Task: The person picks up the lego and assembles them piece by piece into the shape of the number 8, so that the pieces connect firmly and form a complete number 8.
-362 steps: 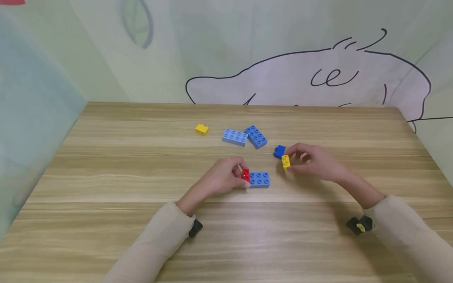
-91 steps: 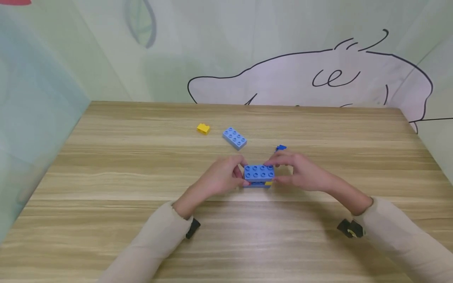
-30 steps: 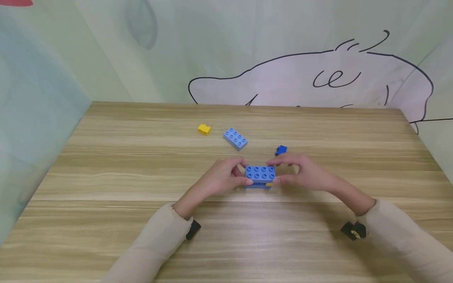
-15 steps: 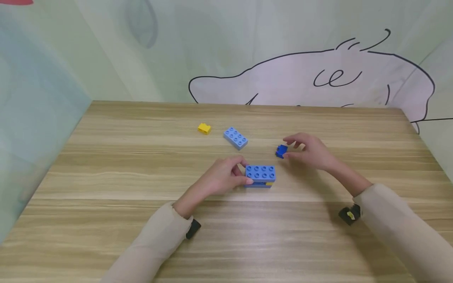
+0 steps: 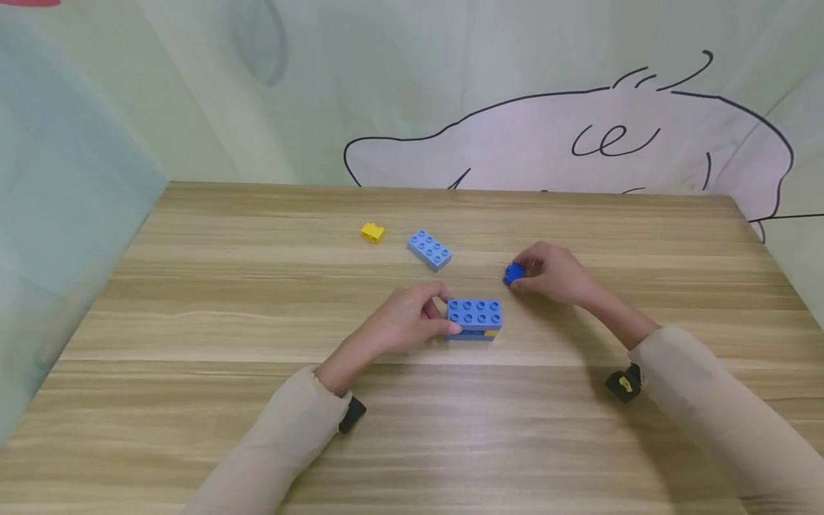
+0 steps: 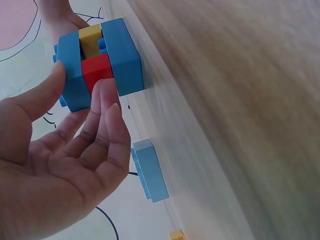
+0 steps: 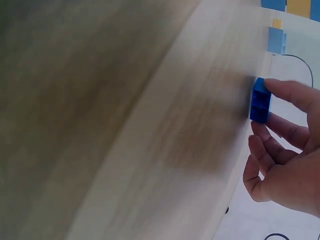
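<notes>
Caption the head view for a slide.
Left hand holding a stack of toy bricks, right hand pinching a small blue brick, at a wooden table.

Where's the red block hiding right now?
In the left wrist view, the red block is toward the top left, sandwiched between two blue bricks, with a yellow block behind it; the left hand holds that end.

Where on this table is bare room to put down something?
Bare patches of the table lie left of the yellow brick, between the two sleeves nearer than the brick stack, and right of the right hand. The middle is crowded: the left hand holds the brick stack, the right hand pinches the small blue brick, and a light blue brick lies beyond.
</notes>
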Tool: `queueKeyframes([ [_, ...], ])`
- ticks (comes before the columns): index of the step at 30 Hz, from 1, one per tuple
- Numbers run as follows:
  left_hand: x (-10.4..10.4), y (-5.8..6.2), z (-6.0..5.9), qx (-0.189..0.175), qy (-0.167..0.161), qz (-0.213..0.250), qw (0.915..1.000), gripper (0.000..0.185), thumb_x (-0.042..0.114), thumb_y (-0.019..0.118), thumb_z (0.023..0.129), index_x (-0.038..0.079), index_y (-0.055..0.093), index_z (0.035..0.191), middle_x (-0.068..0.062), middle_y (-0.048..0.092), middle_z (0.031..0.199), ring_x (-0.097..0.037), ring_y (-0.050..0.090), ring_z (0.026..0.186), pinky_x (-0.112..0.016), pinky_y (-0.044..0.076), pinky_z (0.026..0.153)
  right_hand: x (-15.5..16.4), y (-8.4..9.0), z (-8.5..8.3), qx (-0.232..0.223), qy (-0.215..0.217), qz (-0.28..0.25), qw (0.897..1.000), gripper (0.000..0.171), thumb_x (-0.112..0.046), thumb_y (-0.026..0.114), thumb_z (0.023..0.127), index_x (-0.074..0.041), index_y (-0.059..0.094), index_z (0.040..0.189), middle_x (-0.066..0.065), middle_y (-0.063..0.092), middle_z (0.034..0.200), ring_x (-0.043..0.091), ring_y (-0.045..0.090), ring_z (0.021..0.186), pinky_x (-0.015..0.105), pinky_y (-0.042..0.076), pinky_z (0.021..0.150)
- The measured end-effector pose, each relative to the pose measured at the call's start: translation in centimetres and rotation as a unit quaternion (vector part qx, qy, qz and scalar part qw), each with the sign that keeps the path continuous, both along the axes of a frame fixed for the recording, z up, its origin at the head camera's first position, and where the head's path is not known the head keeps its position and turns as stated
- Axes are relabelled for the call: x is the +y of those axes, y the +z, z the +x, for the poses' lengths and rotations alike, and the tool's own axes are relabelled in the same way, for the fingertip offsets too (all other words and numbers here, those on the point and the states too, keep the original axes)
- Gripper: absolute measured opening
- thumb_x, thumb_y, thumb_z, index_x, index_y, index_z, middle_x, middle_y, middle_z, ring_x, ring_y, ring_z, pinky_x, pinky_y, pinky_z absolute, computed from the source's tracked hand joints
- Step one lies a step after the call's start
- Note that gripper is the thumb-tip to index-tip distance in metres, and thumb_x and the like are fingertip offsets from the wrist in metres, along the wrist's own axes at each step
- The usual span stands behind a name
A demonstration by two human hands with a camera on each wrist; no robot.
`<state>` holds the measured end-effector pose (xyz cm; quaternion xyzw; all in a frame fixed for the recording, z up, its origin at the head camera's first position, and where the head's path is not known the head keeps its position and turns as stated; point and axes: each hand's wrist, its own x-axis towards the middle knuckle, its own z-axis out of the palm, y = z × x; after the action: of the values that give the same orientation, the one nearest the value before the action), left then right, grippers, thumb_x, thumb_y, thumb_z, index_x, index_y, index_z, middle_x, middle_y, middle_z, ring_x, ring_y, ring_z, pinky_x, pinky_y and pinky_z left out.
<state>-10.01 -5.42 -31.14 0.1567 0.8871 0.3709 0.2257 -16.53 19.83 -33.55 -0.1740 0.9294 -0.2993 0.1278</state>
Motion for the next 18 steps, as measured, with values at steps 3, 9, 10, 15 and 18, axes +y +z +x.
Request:
queueKeyframes([
  [3,0.0,0.0,0.0,-0.001,0.001,-0.002,1.0000,0.036,0.024,0.069,0.082,0.009,0.057,0.113,-0.001,0.059,0.081,-0.015,0.054,0.070,-0.024,0.044,0.059,0.1,0.4,0.3,0.003,0.001,-0.007,1.000,0.028,-0.008,0.071,0.077,0.005,0.063,0.100,0.014,0.059,0.092,0.025,0.050,0.082,0.033,0.039,0.068],
  [9,0.1,0.0,0.0,-0.001,0.000,-0.004,1.0000,0.036,0.024,0.069,0.082,0.009,0.057,0.113,-0.001,0.059,0.080,-0.015,0.054,0.070,-0.024,0.044,0.059,0.3,1.7,1.5,0.011,0.009,-0.042,0.999,0.026,-0.010,0.070,0.078,0.000,0.061,0.100,0.010,0.060,0.096,0.025,0.050,0.092,0.038,0.039,0.076],
  [10,0.1,0.0,0.0,0.000,-0.001,-0.004,1.0000,0.036,0.024,0.069,0.082,0.009,0.057,0.112,-0.001,0.059,0.080,-0.015,0.054,0.070,-0.024,0.044,0.059,0.3,1.9,1.8,0.014,0.014,-0.049,0.999,0.027,-0.009,0.070,0.078,0.000,0.061,0.101,0.010,0.061,0.097,0.025,0.050,0.093,0.040,0.039,0.078],
  [15,0.1,0.0,0.0,0.002,0.000,0.001,1.0000,0.035,0.023,0.070,0.081,0.009,0.058,0.111,0.000,0.059,0.079,-0.015,0.054,0.069,-0.023,0.044,0.059,0.0,2.9,3.7,0.018,0.047,-0.075,0.996,0.029,-0.006,0.069,0.078,-0.002,0.059,0.106,0.007,0.061,0.102,0.026,0.051,0.097,0.045,0.039,0.084],
  [18,0.1,0.0,0.0,0.004,0.002,0.006,1.0000,0.035,0.022,0.070,0.081,0.008,0.058,0.111,-0.001,0.059,0.078,-0.015,0.053,0.068,-0.023,0.044,0.058,-0.4,3.0,4.7,0.035,0.078,-0.094,0.992,0.030,-0.004,0.069,0.078,-0.004,0.060,0.106,0.005,0.061,0.102,0.027,0.053,0.097,0.047,0.041,0.083],
])
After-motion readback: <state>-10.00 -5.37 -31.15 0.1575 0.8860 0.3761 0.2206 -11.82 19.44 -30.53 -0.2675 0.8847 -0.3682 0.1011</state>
